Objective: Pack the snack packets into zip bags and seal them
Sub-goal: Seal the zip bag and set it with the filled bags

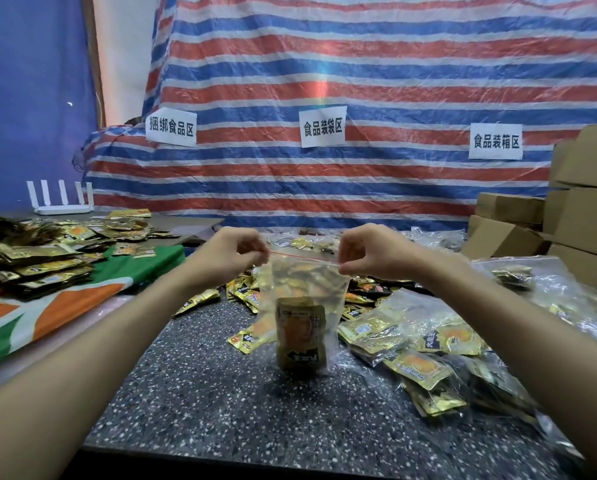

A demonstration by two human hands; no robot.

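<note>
A clear zip bag with a red zip line hangs upright above the speckled dark table. One gold snack packet stands in its bottom. My left hand pinches the bag's top left corner. My right hand pinches the top right corner, so the zip strip is stretched taut between them. Loose gold snack packets lie on the table behind the bag.
Filled clear bags and packets are heaped at the right. More gold packets pile on a green, orange and white cloth at the left. Cardboard boxes are stacked far right. A white router stands at the back left.
</note>
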